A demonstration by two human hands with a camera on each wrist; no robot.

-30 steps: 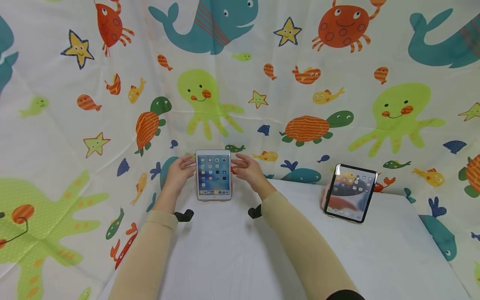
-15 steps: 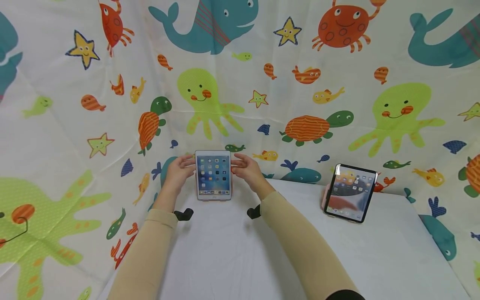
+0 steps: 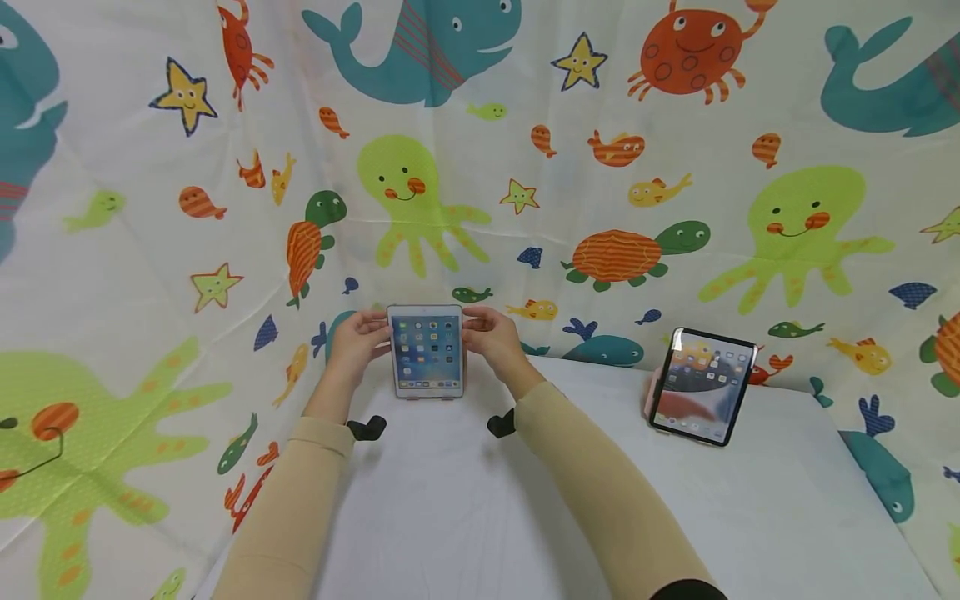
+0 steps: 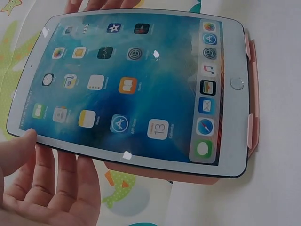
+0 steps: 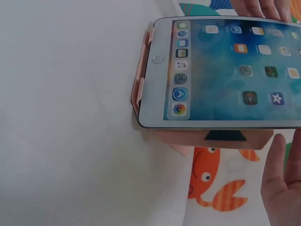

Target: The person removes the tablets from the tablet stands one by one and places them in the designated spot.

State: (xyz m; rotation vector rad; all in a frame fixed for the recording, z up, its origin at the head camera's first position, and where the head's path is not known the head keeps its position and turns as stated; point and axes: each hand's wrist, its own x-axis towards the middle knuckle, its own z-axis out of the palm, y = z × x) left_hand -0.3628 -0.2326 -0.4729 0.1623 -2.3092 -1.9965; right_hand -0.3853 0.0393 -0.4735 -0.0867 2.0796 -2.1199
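A white tablet (image 3: 427,350) with its home screen lit leans back on a pink stand (image 4: 252,94), whose two lips hold its lower edge. My left hand (image 3: 356,342) grips the tablet's left side near the top; in the left wrist view its thumb (image 4: 19,150) lies at the front edge and the fingers reach behind. On the opposite side, my right hand (image 3: 491,340) holds the tablet's right edge. Its fingers (image 5: 277,165) come up against that edge in the right wrist view, beside the back of the stand. Part of the right hand is out of that view.
To the right, a black-bordered tablet (image 3: 701,386) leans on another pink stand (image 3: 651,392). Both stand on a white table (image 3: 435,508). A curtain printed with sea animals (image 3: 615,258) hangs close behind and along the left.
The right hand has moved slightly left, closing onto the tablet's edge. The tablet's top edge now sits a little lower and looks wider, so it has tilted slightly. The head view has shifted slightly.
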